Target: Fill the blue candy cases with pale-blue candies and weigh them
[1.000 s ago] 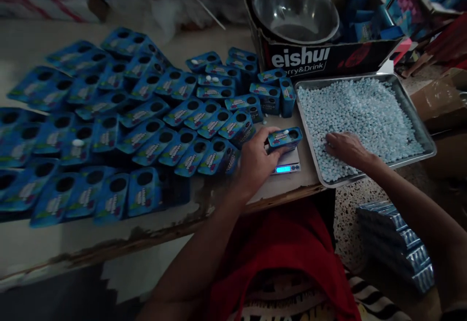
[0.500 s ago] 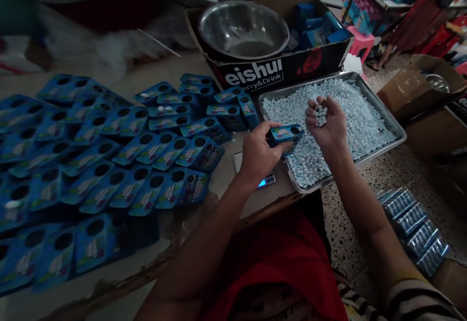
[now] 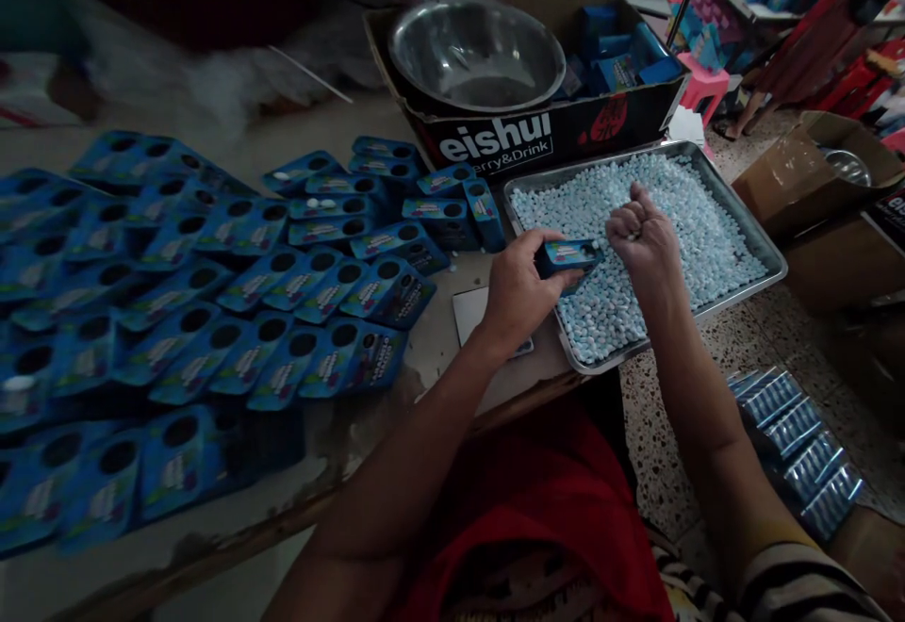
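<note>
My left hand [image 3: 521, 290] grips a small blue box [image 3: 569, 253] of candy, thumb on one side and fingers on the other. It holds the box over the near left edge of a metal tray [image 3: 776, 269] full of small white and pale blue candies [image 3: 608, 316]. Above the candies, my right hand [image 3: 647, 237] is closed, palm up, with its fingers curled over candies that barely show. Partly under my left forearm lies a small scale [image 3: 472, 313] with a pale top.
Many blue boxes [image 3: 274, 358] with dark round holes stand in rows on the table's left. A carton [image 3: 523, 141] behind the tray holds a steel bowl [image 3: 477, 57] and more blue boxes. Foil-like packs [image 3: 813, 462] lie low on the right. A person stands far right.
My right fingers have curled in over the candies that showed in my palm. My left hand has shifted slightly right with the box, and the scale's lit display is now hidden.
</note>
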`<state>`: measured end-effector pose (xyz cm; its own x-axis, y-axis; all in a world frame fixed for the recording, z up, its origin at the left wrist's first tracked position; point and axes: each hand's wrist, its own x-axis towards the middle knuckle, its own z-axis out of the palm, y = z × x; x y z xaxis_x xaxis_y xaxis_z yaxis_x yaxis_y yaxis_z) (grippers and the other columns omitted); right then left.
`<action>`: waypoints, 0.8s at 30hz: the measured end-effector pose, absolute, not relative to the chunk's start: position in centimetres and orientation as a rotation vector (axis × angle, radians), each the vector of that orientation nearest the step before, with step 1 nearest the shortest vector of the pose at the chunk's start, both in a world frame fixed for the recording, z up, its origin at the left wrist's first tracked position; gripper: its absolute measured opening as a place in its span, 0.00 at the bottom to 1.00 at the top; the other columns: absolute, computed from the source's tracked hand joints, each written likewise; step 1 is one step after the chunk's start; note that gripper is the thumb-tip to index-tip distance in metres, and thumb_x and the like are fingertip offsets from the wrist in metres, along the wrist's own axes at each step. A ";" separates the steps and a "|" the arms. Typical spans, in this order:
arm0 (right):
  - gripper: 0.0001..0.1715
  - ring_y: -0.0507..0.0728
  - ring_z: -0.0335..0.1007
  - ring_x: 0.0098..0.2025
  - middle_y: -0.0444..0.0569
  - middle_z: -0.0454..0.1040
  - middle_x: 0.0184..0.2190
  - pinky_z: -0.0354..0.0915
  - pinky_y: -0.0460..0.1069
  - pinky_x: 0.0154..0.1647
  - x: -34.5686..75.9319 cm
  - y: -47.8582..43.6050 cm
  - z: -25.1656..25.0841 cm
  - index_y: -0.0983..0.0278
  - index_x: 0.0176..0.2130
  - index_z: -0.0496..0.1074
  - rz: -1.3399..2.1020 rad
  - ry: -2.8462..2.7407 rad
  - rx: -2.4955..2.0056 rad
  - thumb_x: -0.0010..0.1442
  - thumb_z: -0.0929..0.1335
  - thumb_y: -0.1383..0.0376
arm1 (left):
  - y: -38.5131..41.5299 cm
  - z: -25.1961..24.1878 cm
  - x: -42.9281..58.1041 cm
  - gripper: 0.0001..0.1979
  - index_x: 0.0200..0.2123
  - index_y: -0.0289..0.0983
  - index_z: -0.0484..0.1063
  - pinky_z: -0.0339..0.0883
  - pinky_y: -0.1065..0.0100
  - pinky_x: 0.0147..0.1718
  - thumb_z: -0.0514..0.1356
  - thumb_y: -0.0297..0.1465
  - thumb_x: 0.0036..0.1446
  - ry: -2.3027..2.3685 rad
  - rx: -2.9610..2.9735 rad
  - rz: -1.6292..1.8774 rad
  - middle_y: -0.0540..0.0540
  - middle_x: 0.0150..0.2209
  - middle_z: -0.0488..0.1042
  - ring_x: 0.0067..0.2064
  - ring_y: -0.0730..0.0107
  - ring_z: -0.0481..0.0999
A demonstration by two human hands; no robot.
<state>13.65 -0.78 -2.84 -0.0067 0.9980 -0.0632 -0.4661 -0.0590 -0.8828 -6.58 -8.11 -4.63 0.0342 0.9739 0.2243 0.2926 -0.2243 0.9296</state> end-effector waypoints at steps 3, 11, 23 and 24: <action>0.17 0.48 0.47 0.20 0.32 0.45 0.20 0.56 0.42 0.23 16.1 -0.4 -4.0 0.57 0.36 0.66 1.395 -0.694 -0.926 0.76 0.72 0.57 | -8.8 -5.7 -9.0 0.22 0.50 0.41 0.79 0.81 0.61 0.49 0.76 0.32 0.52 1.232 1.408 1.271 0.47 0.45 0.85 0.46 0.59 0.85; 0.11 0.50 0.71 0.32 0.44 0.72 0.33 0.71 0.42 0.26 15.9 -2.9 -5.1 0.58 0.36 0.68 1.537 -0.572 -0.996 0.64 0.74 0.68 | -13.7 -8.6 -16.6 0.25 0.50 0.41 0.79 0.81 0.60 0.53 0.77 0.37 0.48 1.322 1.204 1.397 0.47 0.47 0.84 0.48 0.60 0.85; 0.08 0.46 0.63 0.24 0.43 0.74 0.29 0.61 0.38 0.19 9.7 -6.8 -0.8 0.63 0.38 0.73 1.875 -0.654 -1.353 0.63 0.75 0.72 | -18.7 -7.1 -19.4 0.33 0.67 0.48 0.75 0.75 0.48 0.70 0.77 0.35 0.60 1.474 1.581 1.452 0.43 0.63 0.82 0.66 0.53 0.82; 0.09 0.47 0.67 0.27 0.44 0.76 0.31 0.65 0.38 0.22 9.4 -7.0 -0.7 0.63 0.37 0.73 1.879 -0.662 -1.372 0.61 0.74 0.74 | -19.6 -6.2 -20.0 0.28 0.64 0.49 0.77 0.76 0.48 0.69 0.75 0.35 0.62 1.527 1.662 1.453 0.44 0.61 0.83 0.64 0.53 0.83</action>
<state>9.42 -7.02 -0.69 -0.1868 0.7855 -0.5900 -0.2421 -0.6188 -0.7473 -20.03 -19.62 -6.19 -0.1696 0.9074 0.3846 0.4289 -0.2833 0.8577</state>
